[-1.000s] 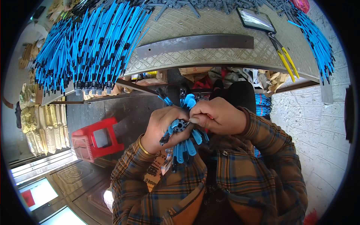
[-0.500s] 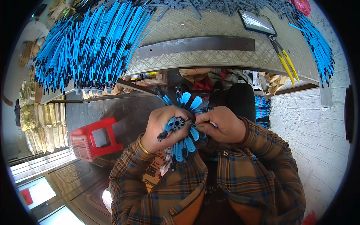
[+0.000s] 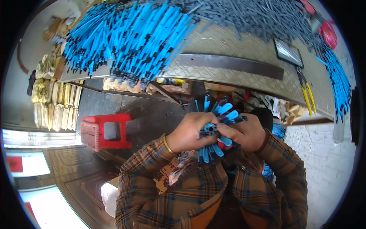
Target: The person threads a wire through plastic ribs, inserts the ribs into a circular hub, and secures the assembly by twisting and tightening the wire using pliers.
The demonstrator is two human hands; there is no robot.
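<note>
My left hand [image 3: 192, 131] is wrapped round a bundle of thin blue plastic strips with black ends. A round dark end with a hole in its middle [image 3: 210, 129] faces up between my hands. Flat blue tips [image 3: 227, 116] fan out above my fingers, and more blue tips [image 3: 216, 150] spread below them. My right hand [image 3: 244, 131] is closed against the bundle's right side, its thumb pressed close to the round end. What lies under the right fingertips is hidden.
Ahead, a patterned table [image 3: 225, 47] carries heaps of blue strips [image 3: 148, 42], grey plastic pieces [image 3: 263, 17], a flat metal bar [image 3: 232, 65], a dark-framed tablet-like panel [image 3: 288, 52] and yellow-handled pliers [image 3: 307, 95]. To the left stands a red stool [image 3: 124, 131].
My right hand has moved left onto the bundle beside my left hand. The thin wire-like strand at its fingertips no longer shows. The view has turned, shifting table and stool.
</note>
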